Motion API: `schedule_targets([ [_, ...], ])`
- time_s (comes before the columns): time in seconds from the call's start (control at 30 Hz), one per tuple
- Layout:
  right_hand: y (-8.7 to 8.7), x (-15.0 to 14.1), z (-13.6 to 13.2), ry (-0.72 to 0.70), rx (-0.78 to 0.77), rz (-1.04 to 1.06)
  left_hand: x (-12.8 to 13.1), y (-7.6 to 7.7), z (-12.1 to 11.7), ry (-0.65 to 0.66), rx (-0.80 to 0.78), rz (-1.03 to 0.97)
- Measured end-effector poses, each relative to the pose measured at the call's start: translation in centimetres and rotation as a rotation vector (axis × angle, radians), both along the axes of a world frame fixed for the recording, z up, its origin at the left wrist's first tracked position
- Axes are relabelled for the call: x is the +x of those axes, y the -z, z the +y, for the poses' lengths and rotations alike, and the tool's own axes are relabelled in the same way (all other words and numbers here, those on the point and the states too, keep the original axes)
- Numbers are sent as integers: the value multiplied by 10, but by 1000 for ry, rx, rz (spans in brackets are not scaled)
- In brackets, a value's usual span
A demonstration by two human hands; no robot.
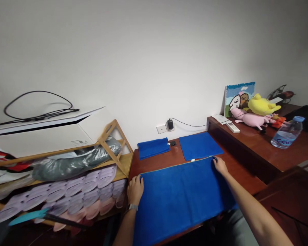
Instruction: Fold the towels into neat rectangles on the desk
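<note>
A large blue towel [179, 198] lies spread over the brown desk [166, 164], its lower edge hanging past the front. At the towel's far left corner is my left hand [135, 189], its fingers closed on the edge. My right hand [220, 165] pinches the far right corner between thumb and fingers. Behind the spread towel, near the wall, sit a narrow folded blue towel [154, 148] on the left and a wider folded blue towel [200, 146] on the right. The wider one has a small white tag.
On the left, a wooden rack [115, 143] holds lilac slippers [74, 186], plastic-wrapped goods and a white box [41, 135]. A raised brown cabinet [269, 147] on the right carries a water bottle [287, 133], plush toys [256, 116], a remote [232, 127] and a picture. A plugged-in charger [170, 123] trails a cable.
</note>
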State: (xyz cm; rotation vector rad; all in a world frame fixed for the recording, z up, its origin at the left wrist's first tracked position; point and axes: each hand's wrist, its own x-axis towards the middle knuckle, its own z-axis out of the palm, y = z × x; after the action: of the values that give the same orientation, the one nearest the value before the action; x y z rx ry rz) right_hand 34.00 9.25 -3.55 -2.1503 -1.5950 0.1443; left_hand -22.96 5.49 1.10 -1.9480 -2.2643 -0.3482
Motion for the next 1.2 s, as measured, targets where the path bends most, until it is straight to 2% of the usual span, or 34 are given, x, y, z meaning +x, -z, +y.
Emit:
schedule_targets([
  [0.1,2,9,19,64,-5,77,-4,-5,27,-37,-21,-34],
  [0.2,5,9,30,103,2,145,-13,-3,40,-35,-50,-86],
  [0.4,6,12,45,74,108,240,-37,5,44,-17,-16,-206],
  [0.57,-2,14,56,23,154,278,-53,8,55,-10,33,-325],
  [0.7,-12,10,68,-6,226,264,-57,8,66,-38,101,-357],
  [0.83,-17,-1,79,-4,202,214,-52,10,71,-52,135,-322],
  [1.0,-13,-33,63,-9,160,121,-32,14,61,-19,164,-220],
  [1.1,-5,-57,38,-196,156,29,-12,20,51,128,164,-89],
  [1.2,2,-72,19,-360,35,-114,4,31,42,218,89,12],
])
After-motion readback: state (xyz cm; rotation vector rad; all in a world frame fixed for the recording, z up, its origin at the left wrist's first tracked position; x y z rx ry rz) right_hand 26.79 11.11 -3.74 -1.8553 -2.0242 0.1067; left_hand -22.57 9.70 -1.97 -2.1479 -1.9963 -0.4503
